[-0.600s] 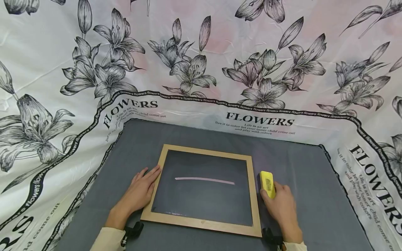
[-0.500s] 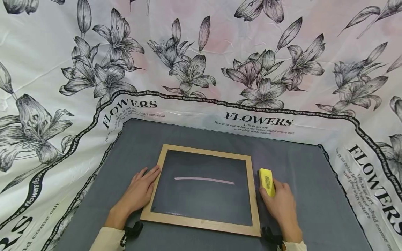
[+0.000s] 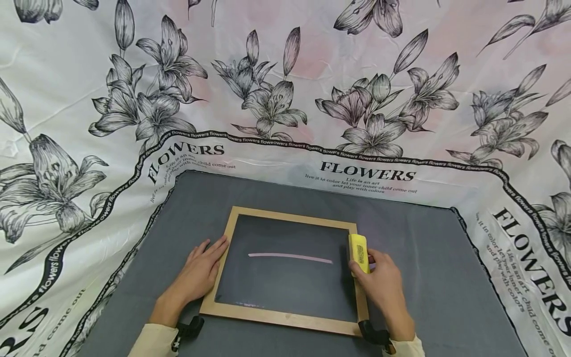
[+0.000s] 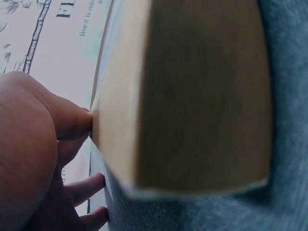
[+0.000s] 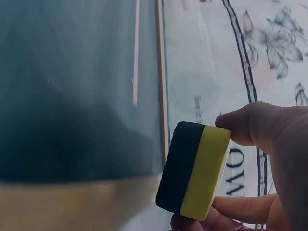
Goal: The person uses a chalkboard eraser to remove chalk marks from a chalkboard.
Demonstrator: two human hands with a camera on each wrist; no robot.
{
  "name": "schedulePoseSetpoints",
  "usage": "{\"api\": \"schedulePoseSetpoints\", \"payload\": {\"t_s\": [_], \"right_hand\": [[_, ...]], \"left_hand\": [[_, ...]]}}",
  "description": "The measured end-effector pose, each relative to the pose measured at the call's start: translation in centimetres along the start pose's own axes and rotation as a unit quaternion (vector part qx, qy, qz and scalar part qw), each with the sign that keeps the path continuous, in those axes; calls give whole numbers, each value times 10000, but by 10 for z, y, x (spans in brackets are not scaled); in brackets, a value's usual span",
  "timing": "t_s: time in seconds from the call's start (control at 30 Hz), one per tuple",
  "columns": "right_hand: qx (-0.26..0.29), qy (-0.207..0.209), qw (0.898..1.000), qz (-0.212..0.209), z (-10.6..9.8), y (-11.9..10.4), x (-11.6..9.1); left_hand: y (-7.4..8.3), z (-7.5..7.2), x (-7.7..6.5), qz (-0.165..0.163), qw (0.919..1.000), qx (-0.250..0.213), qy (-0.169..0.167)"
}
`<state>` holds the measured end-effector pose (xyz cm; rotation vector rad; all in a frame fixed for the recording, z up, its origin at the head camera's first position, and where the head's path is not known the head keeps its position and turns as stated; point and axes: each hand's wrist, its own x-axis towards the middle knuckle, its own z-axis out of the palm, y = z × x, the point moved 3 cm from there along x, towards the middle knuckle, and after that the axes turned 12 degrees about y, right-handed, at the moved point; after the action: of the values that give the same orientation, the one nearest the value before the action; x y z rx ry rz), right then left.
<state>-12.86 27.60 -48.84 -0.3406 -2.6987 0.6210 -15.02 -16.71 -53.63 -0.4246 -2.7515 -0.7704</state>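
Right grip pinches a yellow eraser; left grip rests spread.
Between them is the board, left grip on one edge, eraser over the other, contact hard to judge. Its pink line runs between the grips; beyond both, flowered cloth.

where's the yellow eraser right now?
Head view, right of centre: the yellow eraser is pinched in the right hand, overlapping the right edge of the wooden frame, just right of the pink line.
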Motion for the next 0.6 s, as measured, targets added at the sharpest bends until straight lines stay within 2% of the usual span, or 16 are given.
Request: {"api": "schedulePoseSetpoints", "payload": {"t_s": [0.33, 0.6], "right_hand": [[-87, -1, 9998, -191, 19, -22, -8], [-296, 28, 9995, -142, 31, -27, -12]], "left_hand": [[-2, 3, -1, 9, 10000, -20, -10], [-4, 5, -1, -50, 10000, -11, -1]]}}
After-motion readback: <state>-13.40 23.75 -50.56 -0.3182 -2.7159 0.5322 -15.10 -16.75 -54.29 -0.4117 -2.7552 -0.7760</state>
